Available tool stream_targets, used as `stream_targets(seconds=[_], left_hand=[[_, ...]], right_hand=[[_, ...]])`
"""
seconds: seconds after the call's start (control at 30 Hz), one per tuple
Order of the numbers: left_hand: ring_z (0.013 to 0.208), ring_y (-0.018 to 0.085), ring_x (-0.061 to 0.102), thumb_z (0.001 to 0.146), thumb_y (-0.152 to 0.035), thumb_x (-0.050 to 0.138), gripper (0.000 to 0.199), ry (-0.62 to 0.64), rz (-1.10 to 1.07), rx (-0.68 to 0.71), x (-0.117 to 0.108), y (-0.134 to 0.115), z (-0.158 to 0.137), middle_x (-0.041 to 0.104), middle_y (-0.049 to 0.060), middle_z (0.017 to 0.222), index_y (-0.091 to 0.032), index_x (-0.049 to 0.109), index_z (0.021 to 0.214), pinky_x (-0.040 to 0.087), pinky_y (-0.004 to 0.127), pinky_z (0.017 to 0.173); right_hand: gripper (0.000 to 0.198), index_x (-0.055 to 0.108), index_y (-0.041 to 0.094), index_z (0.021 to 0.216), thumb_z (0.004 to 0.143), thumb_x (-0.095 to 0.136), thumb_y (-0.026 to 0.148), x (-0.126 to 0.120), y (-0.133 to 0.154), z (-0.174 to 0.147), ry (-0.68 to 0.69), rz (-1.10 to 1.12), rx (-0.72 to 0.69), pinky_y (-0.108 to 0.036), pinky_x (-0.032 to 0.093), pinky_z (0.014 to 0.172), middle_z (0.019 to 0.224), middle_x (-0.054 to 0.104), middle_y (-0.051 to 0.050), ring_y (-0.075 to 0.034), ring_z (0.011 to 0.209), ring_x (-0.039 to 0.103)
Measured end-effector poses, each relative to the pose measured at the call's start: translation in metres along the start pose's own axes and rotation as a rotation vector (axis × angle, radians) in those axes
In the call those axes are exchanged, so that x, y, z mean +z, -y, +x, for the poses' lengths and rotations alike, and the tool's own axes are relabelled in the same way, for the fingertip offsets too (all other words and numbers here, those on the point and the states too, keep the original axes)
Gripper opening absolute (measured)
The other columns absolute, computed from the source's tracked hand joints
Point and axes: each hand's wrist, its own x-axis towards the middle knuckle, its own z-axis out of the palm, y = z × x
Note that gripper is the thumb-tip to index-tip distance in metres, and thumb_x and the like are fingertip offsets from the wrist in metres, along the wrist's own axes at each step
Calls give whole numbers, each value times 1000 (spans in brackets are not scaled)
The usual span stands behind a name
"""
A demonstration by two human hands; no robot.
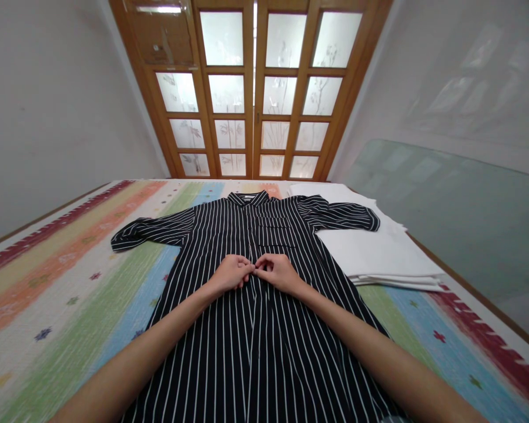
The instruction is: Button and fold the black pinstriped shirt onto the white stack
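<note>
A black shirt with white stripes (220, 341) lies face up, its collar (248, 198) away from me and both sleeves spread sideways. My left hand (233, 272) and my right hand (277, 271) meet at the middle of its front placket. Fingers of both hands are pinched together there, fingertips touching or nearly so, with the placket's edge between them. Any button at that spot is hidden by the fingers. A chest pocket (275, 235) shows just beyond my right hand. The lower front runs down toward me between my forearms.
Under the shirt is a colourful striped cloth (83, 294) covering the table. A stack of folded white cloth or paper (379, 252) lies at the right, partly under the right sleeve. Walls stand on both sides, a greenish glass panel (445, 223) at right, wooden glazed doors (255, 111) behind.
</note>
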Motion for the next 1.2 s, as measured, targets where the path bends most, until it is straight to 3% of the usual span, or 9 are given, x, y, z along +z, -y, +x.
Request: stream_targets(seconds=[0.63,1.0,1.1,1.2], left_hand=[[34,4,43,81,-20,53,10,-6,-29,-44,1,-7,-4,50,-7,48,-15,55,73,30,13,33],[36,7,48,83,-25,53,13,18,75,-29,-4,-5,-3,54,-6,51,-14,60,81,33,17,35],[38,9,50,83,-28,56,16,-24,192,28,-7,-4,-3,55,-4,50,-14,63,80,36,20,40],[47,12,54,81,-29,60,16,-133,360,199,-10,-2,-5,59,-2,54,-15,66,77,40,23,52]], right_hand=[[10,70,16,78,79,61,19,-3,-3,4,46,76,76,-24,44,60,71,68,-2,-13,62,58],[12,69,15,74,80,59,19,-8,-6,8,116,149,131,-24,44,61,66,66,-1,-13,61,59],[11,69,15,76,80,61,22,-7,-6,7,107,149,129,-24,44,60,67,66,-1,-13,62,59],[11,69,16,79,81,63,24,-5,-3,4,47,98,107,-25,44,61,70,67,-2,-14,64,59]])
